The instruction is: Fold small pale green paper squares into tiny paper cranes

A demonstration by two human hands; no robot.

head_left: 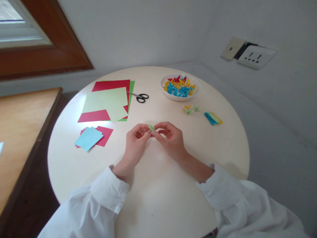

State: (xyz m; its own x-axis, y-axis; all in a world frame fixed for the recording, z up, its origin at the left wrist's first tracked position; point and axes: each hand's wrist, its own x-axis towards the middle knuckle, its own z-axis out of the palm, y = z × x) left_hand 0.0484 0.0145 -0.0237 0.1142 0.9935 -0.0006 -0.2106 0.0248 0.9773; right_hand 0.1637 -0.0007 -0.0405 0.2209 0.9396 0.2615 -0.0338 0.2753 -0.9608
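Note:
Between my fingertips, above the middle of the round table, is a small folded piece of light green paper (151, 127). My left hand (137, 137) pinches it from the left side. From the right, my right hand (170, 137) pinches it too, thumb and forefinger meeting the other hand's. The fingers partly hide its folds. Beyond my right hand lie a few small green and yellow folded paper pieces (188, 111). To their right is a little pile of blue, green and yellow folded strips (213, 118).
A white dish (170, 96) at the back holds several red, yellow and blue folded paper figures. Black-handled scissors (141, 98) rest beside large red and green sheets (106, 99). Small blue and red paper squares (89, 138) lie at left on the white round table (158, 198).

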